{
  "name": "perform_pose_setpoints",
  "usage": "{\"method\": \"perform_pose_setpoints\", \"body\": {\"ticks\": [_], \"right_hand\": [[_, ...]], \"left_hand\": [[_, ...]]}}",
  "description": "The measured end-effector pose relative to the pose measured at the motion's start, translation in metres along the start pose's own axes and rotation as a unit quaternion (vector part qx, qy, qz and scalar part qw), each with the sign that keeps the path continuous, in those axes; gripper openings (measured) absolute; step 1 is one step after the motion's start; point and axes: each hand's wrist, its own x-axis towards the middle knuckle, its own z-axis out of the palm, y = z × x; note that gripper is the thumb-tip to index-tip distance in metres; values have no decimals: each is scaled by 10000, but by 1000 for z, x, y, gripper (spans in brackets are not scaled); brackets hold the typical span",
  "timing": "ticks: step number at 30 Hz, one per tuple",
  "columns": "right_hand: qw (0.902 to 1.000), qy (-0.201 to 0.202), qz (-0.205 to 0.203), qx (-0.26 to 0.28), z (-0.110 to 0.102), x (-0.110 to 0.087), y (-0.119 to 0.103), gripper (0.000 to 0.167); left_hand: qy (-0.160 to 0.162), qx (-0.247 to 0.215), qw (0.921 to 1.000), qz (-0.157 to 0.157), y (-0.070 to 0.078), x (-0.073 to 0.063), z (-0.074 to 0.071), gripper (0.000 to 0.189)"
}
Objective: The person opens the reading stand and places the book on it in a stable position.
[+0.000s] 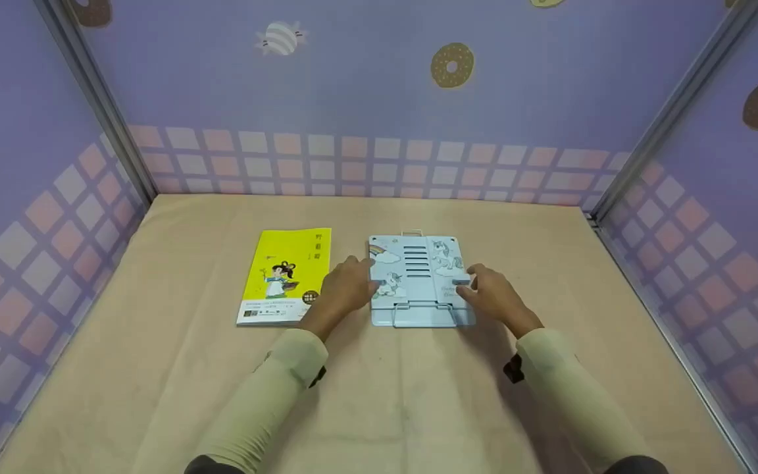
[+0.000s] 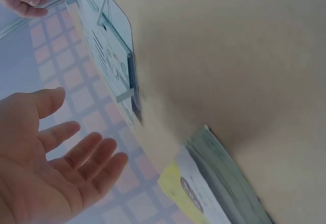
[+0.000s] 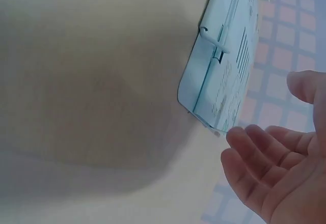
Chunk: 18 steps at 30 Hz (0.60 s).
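A light-blue folding book stand [image 1: 420, 289] with unicorn and rainbow drawings lies flat on the table, slotted down its middle and with a wire piece at its near edge. My left hand [image 1: 347, 286] is at its left side; the left wrist view shows those fingers [image 2: 104, 175] loosely spread, with nothing between them and the stand [image 2: 109, 56] a little way off. On the opposite side is my right hand [image 1: 494, 294]. Its relaxed fingers [image 3: 244, 147] come right up to the stand's corner [image 3: 209, 117] in the right wrist view, holding nothing.
Left of the stand lies a yellow-covered book [image 1: 297, 253] with a cartoon figure, partly behind my left forearm. A beige cloth covers the table [image 1: 379, 395]. Patterned purple panels [image 1: 366, 79] stand along the back and both sides, with metal posts [image 1: 99, 99] at the corners.
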Motion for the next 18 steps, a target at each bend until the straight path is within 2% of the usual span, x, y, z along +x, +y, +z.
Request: {"method": "perform_pose_setpoints", "body": {"ticks": [5, 12, 18], "right_hand": [[9994, -291, 83, -183, 7, 2, -3, 47], [9978, -579, 142, -281, 16, 5, -9, 34], [9971, -689, 204, -256, 24, 6, -12, 29]], "left_hand": [[-300, -303, 9989, -188, 8, 1, 8, 50], [-434, -858, 9953, -122, 18, 1, 20, 34], [-556, -1133, 9919, -136, 26, 3, 29, 30]]}}
